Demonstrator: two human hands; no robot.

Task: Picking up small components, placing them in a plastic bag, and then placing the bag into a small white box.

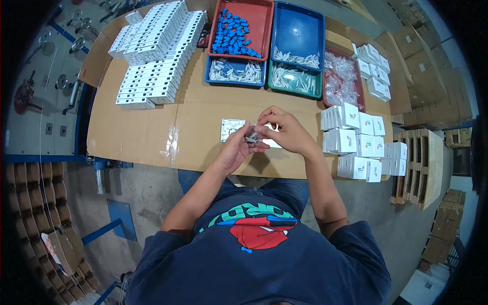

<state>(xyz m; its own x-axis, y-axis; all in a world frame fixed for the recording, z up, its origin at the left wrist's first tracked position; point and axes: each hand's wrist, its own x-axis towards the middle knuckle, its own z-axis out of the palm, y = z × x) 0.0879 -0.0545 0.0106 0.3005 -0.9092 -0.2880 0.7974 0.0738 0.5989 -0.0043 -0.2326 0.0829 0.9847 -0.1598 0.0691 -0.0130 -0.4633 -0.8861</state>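
Over the near middle of the table, my two hands meet around a small clear plastic bag [251, 136] with grey, elongated bits in it. My left hand [235, 151] is closed about the bag from below, fingers curled. From the right, my right hand [285, 133] pinches the upper part of the bag with thumb and fingers. A white printed piece with dark marks [231, 126] lies flat just beyond my left hand. Partly covered by my right hand is another white item [273, 143], perhaps a box; its full shape is hidden.
Along the far side stand a red tray [258, 25] of blue parts, blue trays [299, 30] and a green tray [295, 91] of pale pegs, and a red tray [360, 84] of clear bags. White boxes are stacked left [152, 76] and right [351, 142] on the cardboard-covered table [198, 147].
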